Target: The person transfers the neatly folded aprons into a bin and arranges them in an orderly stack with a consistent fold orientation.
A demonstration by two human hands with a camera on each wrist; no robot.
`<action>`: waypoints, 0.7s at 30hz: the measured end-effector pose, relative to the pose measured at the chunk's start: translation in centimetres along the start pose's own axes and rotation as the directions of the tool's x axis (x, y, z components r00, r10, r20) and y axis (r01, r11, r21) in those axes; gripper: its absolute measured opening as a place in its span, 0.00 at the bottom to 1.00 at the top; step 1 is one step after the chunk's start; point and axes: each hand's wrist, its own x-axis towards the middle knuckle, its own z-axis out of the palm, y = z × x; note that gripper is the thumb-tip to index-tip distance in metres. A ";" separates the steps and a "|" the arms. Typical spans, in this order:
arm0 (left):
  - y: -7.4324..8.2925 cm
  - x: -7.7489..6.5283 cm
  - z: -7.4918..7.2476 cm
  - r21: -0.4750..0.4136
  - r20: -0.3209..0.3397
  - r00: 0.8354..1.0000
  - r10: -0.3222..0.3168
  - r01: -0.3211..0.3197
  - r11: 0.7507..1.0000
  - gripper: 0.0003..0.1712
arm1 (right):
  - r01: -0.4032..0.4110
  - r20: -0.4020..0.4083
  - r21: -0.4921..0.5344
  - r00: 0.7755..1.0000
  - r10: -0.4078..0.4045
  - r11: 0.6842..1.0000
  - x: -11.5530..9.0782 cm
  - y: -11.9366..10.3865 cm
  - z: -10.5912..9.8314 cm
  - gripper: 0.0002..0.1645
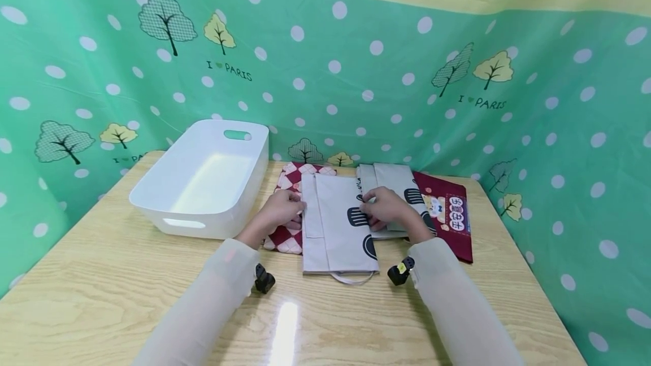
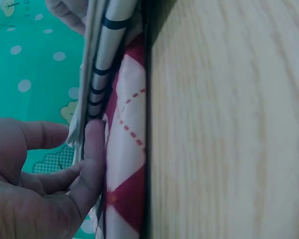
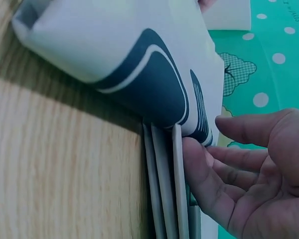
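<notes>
Across the middle of the table lies a folded grey apron with black kitchen-utensil prints and a strap looping out at its near edge. My left hand pinches its left edge, fingers under the cloth and thumb above. At the right edge, my right hand holds it likewise, fingers tucked beneath. Beneath its left side sits a red-and-pink diamond-patterned folded cloth. Another folded grey cloth with similar prints lies under the right hand. In the right wrist view the apron slopes over the stacked grey layers.
To the left stands a white plastic bin with handle holes. A dark red folded cloth with a cartoon and lettering lies at the right. Behind the wooden table hangs a green dotted curtain.
</notes>
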 end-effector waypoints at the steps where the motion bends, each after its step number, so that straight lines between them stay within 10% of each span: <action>1: 0.0 0.1 0.1 -0.001 -0.004 1.000 -0.006 0.006 1.000 0.24 | -0.008 0.000 0.020 1.000 0.008 1.000 -0.1 -0.1 0.0 0.23; 21: 0.2 0.4 0.7 -0.022 -0.030 0.998 -0.049 0.049 0.999 0.22 | -0.175 -0.002 0.307 0.983 0.185 0.935 -0.2 -0.6 0.3 0.11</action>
